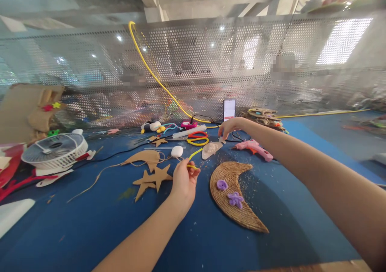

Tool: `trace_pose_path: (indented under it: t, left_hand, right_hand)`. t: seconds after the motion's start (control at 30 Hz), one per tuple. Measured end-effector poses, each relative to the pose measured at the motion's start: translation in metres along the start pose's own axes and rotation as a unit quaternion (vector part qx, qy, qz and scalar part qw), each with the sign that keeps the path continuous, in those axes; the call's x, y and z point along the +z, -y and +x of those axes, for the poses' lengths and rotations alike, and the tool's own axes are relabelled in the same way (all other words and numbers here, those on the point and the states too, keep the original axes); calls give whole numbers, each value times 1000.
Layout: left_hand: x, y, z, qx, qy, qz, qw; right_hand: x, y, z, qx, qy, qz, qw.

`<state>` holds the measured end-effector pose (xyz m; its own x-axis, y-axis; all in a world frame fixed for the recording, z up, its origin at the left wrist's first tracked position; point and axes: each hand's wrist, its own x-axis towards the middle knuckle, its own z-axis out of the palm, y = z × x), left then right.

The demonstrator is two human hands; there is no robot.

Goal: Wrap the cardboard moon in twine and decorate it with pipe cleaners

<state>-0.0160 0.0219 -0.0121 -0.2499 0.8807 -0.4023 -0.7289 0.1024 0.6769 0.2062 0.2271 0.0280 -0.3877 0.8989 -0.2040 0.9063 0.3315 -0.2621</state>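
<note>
My left hand point(184, 179) pinches a strip of yellow pipe cleaner point(195, 155), bent into a curve above the table. Farther off, my right hand point(229, 127) has its fingers closed at the tip of a pale translucent pouch point(212, 148); what they grip is too small to tell. Between my arms lies a crescent moon point(224, 203) wrapped in brown twine. A purple coil point(222, 185) and a purple flower point(235, 200) sit on it. A pink glue gun point(255, 148) rests right of the pouch.
Cardboard stars point(157, 178) and a cardboard crescent point(144, 158) with twine lie left of my left hand. Red and yellow loops point(198, 138) are behind the pouch. A white fan point(56, 149) stands left. A phone point(229, 110) leans against the perforated metal screen point(193, 63).
</note>
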Motion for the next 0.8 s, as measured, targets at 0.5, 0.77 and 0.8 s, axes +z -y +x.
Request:
trace_pose_path:
  t: [0.5,0.77,0.8]
  left_hand:
    - [-2,1,0,16,33,30,999]
    - [-4,3,-1,43,64,54,996]
    - [-4,3,-1,46,67,56,995]
  right_hand:
    - [-6,-1,-8,45,88,37,994]
    - [-36,2,-81,2,-38,120,992]
    - [-38,4,-101,-14,-29,138,990]
